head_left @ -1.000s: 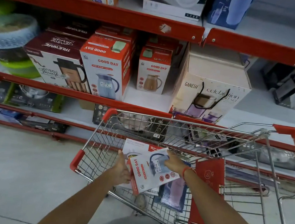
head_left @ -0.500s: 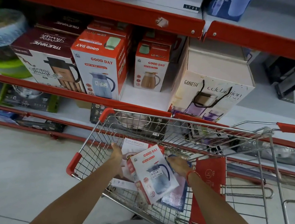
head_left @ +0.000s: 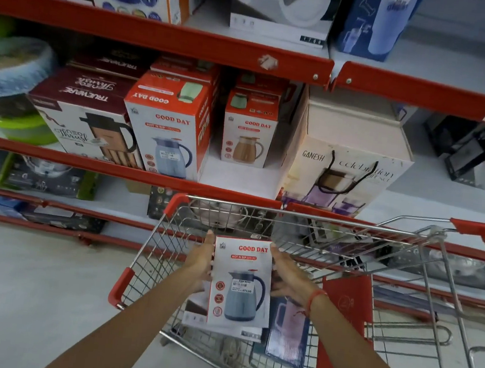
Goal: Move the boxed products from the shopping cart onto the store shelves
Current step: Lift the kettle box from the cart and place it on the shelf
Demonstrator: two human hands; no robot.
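You hold the Good Day flask box upright over the shopping cart, printed front facing you. Your left hand presses its left edge, your right hand its right edge. Ahead, a matching Good Day box stands on the middle shelf.

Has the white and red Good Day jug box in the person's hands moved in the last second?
Yes. The white and red Good Day jug box has turned from tilted to upright and risen toward the red-cornered wire shopping cart's front rim, held between left hand and right hand.
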